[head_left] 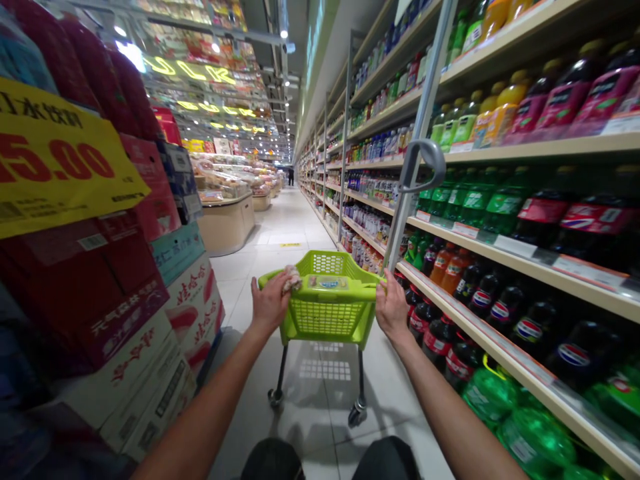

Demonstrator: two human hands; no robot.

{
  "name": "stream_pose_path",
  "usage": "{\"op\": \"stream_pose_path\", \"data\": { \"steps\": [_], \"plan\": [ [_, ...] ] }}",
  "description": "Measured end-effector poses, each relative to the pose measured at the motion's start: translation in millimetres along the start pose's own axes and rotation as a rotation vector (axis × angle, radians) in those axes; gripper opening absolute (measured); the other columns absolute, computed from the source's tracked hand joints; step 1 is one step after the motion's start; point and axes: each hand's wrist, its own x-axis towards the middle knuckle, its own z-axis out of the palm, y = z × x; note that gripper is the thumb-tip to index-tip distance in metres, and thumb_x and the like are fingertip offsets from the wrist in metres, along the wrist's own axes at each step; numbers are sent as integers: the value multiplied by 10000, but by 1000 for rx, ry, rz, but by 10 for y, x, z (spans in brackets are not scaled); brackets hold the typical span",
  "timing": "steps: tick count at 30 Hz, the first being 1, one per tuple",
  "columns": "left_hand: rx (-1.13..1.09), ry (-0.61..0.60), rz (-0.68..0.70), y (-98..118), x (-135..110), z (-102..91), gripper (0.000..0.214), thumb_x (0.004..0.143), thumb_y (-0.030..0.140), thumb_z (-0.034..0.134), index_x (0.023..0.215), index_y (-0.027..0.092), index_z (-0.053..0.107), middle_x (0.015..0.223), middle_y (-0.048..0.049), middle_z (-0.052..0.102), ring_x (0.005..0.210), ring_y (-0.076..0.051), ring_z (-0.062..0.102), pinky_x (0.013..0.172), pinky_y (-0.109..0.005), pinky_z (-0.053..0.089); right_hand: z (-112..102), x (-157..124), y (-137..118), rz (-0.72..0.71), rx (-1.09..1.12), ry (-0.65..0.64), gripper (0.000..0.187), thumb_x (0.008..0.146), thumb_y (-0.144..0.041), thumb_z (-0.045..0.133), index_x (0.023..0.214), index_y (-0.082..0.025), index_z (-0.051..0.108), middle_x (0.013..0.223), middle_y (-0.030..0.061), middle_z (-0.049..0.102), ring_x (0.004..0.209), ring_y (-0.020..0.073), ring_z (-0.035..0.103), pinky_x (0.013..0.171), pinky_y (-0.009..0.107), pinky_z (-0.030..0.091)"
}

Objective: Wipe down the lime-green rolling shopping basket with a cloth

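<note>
A lime-green plastic shopping cart (327,317) on black legs and small wheels stands upright before my knees. My left hand (271,301) is closed at the left end of its handle, with a crumpled whitish cloth (292,279) between the fingers and the bar. At the right end, my right hand (391,305) is wrapped round the same handle. A label (323,283) sits on the middle of the bar. Perforated walls form the basket, and its inner floor is mostly hidden behind the handle.
Shelves of drink bottles (505,200) line the right side, with a grey loop-shaped holder (423,165) sticking out into the aisle. Stacked cartons (193,300) and a yellow price sign (60,160) flank the left. Display counters (227,225) and a distant person (291,176) are ahead along the tiled aisle (285,230).
</note>
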Motion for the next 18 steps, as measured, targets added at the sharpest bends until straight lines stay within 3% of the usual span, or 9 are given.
{"op": "stream_pose_path", "data": {
  "steps": [3,6,10,13,15,18],
  "plan": [
    [40,-78,-61,-167,103,-102,259,800,212,404,1017,210,545,1113,-72,611,1029,-235,545,1007,-577,105,118,-78,-169,-115,-94,-92,439,869,-314,279,1252,-147,411,1251,104,495,1187,226,393,993,444,271],
    [38,-132,-42,-117,180,-95,232,797,220,403,968,220,560,1040,-52,643,978,-225,567,1003,-552,149,209,-146,-221,-187,-152,-168,445,860,-355,327,1241,-153,438,1238,95,511,1207,259,353,1001,480,228],
    [27,-106,6,34,136,-45,239,785,201,414,985,225,543,1031,-54,642,978,-224,562,978,-530,209,196,-78,-22,-227,-183,-253,452,858,-373,337,1241,-157,443,1224,94,524,1220,263,336,1005,498,213],
    [13,-79,44,215,28,0,241,774,178,432,986,227,535,1042,-57,636,978,-219,559,971,-512,227,157,26,69,-131,-217,-272,460,863,-372,314,1248,-151,435,1248,117,499,1237,274,318,988,540,215],
    [-16,-63,79,362,-49,19,241,763,155,443,971,228,539,1090,-59,617,1004,-214,549,981,-505,217,155,42,1,-96,-221,-266,460,868,-370,299,1243,-144,439,1290,132,454,1252,281,296,979,559,210],
    [-86,-65,169,521,-157,-4,292,750,114,437,993,238,539,1167,-53,580,1063,-200,522,1014,-507,159,187,-43,-200,-192,-156,-253,423,876,-331,286,1223,-163,461,1337,114,401,1272,258,271,992,536,206]
  ]
}}
